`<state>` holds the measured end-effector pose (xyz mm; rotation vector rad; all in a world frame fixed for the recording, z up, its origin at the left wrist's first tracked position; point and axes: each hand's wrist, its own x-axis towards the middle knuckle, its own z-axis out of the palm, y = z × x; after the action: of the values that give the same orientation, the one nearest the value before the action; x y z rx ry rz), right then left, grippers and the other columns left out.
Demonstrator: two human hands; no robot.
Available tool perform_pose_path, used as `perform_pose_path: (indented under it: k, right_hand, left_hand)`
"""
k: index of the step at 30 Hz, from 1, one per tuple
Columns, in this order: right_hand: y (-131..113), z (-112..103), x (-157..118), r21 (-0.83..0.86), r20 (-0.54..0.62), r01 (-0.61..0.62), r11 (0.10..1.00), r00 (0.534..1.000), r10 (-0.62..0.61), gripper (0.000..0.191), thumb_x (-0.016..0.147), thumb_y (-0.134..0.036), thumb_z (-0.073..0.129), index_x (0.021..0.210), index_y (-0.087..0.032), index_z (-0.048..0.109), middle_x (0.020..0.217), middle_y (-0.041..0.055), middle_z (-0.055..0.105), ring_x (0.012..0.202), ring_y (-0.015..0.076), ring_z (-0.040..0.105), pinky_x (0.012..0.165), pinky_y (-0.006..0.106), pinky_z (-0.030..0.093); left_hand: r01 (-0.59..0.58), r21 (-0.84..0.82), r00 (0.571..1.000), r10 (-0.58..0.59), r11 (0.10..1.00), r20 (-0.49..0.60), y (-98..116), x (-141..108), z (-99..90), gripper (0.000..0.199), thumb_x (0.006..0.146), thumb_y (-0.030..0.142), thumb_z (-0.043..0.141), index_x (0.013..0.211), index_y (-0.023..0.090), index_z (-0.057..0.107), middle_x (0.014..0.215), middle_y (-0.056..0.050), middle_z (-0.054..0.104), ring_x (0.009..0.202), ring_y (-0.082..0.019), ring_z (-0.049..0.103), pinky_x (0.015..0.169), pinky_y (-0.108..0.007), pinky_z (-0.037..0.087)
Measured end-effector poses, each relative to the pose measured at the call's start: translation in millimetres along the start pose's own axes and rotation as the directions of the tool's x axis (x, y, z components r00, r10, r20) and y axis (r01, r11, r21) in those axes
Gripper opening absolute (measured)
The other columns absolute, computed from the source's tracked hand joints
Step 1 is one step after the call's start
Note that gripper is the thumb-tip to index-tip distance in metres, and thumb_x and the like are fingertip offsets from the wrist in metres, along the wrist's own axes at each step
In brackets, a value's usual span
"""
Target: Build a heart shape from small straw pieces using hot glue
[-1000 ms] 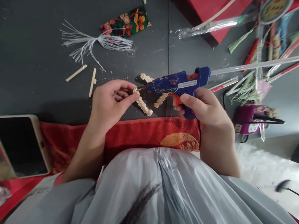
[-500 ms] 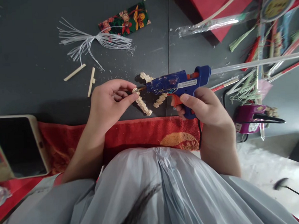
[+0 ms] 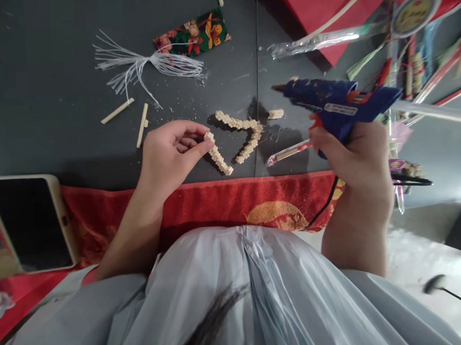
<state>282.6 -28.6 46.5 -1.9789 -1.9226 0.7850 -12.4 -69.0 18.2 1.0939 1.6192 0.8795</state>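
Between the thumb and forefinger of my left hand (image 3: 175, 155) is the upper end of a bumpy cream-coloured strip (image 3: 220, 159), made of small pieces stuck together. My right hand (image 3: 355, 161) is wrapped round the handle of a blue hot glue gun (image 3: 327, 100), its nozzle pointing left above the table. A V-shaped strip (image 3: 254, 132) of the same bumpy material lies just right of the held one, apart from it. Near its corner rests a short cream bundle (image 3: 276, 114). A wrapped red-and-clear stick (image 3: 289, 152) lies below the glue gun.
White wire strands (image 3: 149, 61) tied in the middle lie beside a floral cloth piece (image 3: 196, 34). Thin wooden sticks (image 3: 117, 111) are at left. A phone (image 3: 26, 224) lies near a red towel (image 3: 201, 207). Craft supplies and a red box (image 3: 333, 7) crowd the right.
My right hand has moved the glue gun right and up, off the held strip. The V-shaped strip and short bundle now show fully. My left hand keeps its hold almost in place.
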Motion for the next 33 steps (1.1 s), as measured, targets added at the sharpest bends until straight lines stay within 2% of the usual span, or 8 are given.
perform_pose_path:
  k: [3, 5, 8, 14, 19, 28, 30, 33]
  right_hand:
    - [23, -5, 11, -0.306, -0.075, 0.006, 0.952, 0.997, -0.031, 0.041, 0.081, -0.039, 0.065, 0.117, -0.020, 0.061, 0.117, 0.0159, 0.069, 0.108, 0.0318, 0.065, 0.096, 0.051, 0.050]
    - [36, -7, 17, -0.406, -0.011, 0.135, 0.904, 0.988, -0.153, 0.055, 0.081, -0.032, 0.065, 0.132, -0.019, 0.051, 0.128, 0.0183, 0.064, 0.121, 0.0322, 0.059, 0.105, 0.053, 0.047]
    - [48, -10, 21, -0.504, 0.041, 0.251, 0.827, 0.963, -0.267, 0.060, 0.083, -0.028, 0.063, 0.137, -0.013, 0.045, 0.128, 0.0211, 0.059, 0.124, 0.0333, 0.053, 0.110, 0.055, 0.043]
    - [51, -11, 17, -0.591, 0.106, 0.261, 0.763, 0.963, -0.247, 0.058, 0.086, -0.030, 0.061, 0.138, -0.009, 0.047, 0.124, 0.0228, 0.056, 0.121, 0.0355, 0.050, 0.108, 0.054, 0.044]
    - [41, -7, 9, -0.557, 0.074, 0.255, 0.790, 0.963, -0.258, 0.054, 0.087, -0.028, 0.061, 0.136, -0.007, 0.052, 0.124, 0.0275, 0.058, 0.118, 0.0363, 0.050, 0.108, 0.048, 0.041]
    - [8, -17, -7, -0.584, 0.091, 0.244, 0.774, 0.968, -0.236, 0.052, 0.089, -0.028, 0.065, 0.135, -0.005, 0.056, 0.119, 0.0272, 0.063, 0.115, 0.0372, 0.057, 0.104, 0.050, 0.046]
    - [-9, -15, -3, -0.533, 0.071, 0.299, 0.792, 0.948, -0.310, 0.044, 0.092, -0.028, 0.059, 0.132, -0.009, 0.060, 0.115, 0.0232, 0.064, 0.113, 0.0338, 0.057, 0.104, 0.048, 0.046]
    - [-38, 1, 11, -0.375, 0.148, 0.482, 0.792, 0.875, -0.462, 0.031, 0.095, -0.030, 0.054, 0.117, -0.015, 0.068, 0.107, 0.0157, 0.065, 0.106, 0.0287, 0.060, 0.100, 0.045, 0.048]
  left_hand:
    - [0.005, -0.034, 1.000, -0.005, 0.999, -0.004, 0, 1, 0.9, 0.018, 0.073, 0.024, 0.079, 0.090, 0.020, 0.076, 0.080, 0.000, 0.074, 0.072, -0.011, 0.068, 0.067, -0.021, 0.056]
    - [0.013, -0.049, 1.000, -0.014, 0.999, -0.006, -1, 2, 1.9, 0.018, 0.073, 0.024, 0.079, 0.090, 0.019, 0.076, 0.079, 0.000, 0.074, 0.073, -0.011, 0.069, 0.068, -0.021, 0.057]
    - [-0.001, -0.051, 1.000, 0.000, 0.999, -0.018, -2, 4, 3.5, 0.017, 0.074, 0.022, 0.078, 0.090, 0.018, 0.076, 0.079, -0.001, 0.074, 0.073, -0.012, 0.069, 0.068, -0.021, 0.057]
    - [-0.041, -0.016, 0.999, 0.040, 0.999, -0.033, -6, 6, 5.2, 0.015, 0.077, 0.020, 0.076, 0.092, 0.018, 0.075, 0.084, -0.001, 0.075, 0.076, -0.013, 0.070, 0.072, -0.023, 0.058]
    - [-0.099, -0.019, 0.994, 0.098, 0.995, -0.051, -10, 8, 5.8, 0.015, 0.075, 0.021, 0.076, 0.090, 0.018, 0.075, 0.081, -0.001, 0.075, 0.074, -0.013, 0.069, 0.070, -0.023, 0.057]
    - [-0.133, -0.012, 0.989, 0.132, 0.991, -0.063, -18, 10, 7.6, 0.014, 0.076, 0.024, 0.076, 0.089, 0.020, 0.075, 0.080, -0.001, 0.076, 0.072, -0.012, 0.068, 0.070, -0.023, 0.058]
    - [-0.134, -0.004, 0.988, 0.133, 0.991, -0.073, -18, 10, 8.0, 0.014, 0.075, 0.025, 0.076, 0.088, 0.020, 0.075, 0.080, -0.001, 0.076, 0.071, -0.012, 0.068, 0.070, -0.023, 0.057]
    - [-0.123, -0.007, 0.989, 0.122, 0.992, -0.086, -19, 10, 8.4, 0.015, 0.076, 0.026, 0.075, 0.089, 0.019, 0.076, 0.080, -0.002, 0.076, 0.070, -0.012, 0.068, 0.069, -0.023, 0.057]
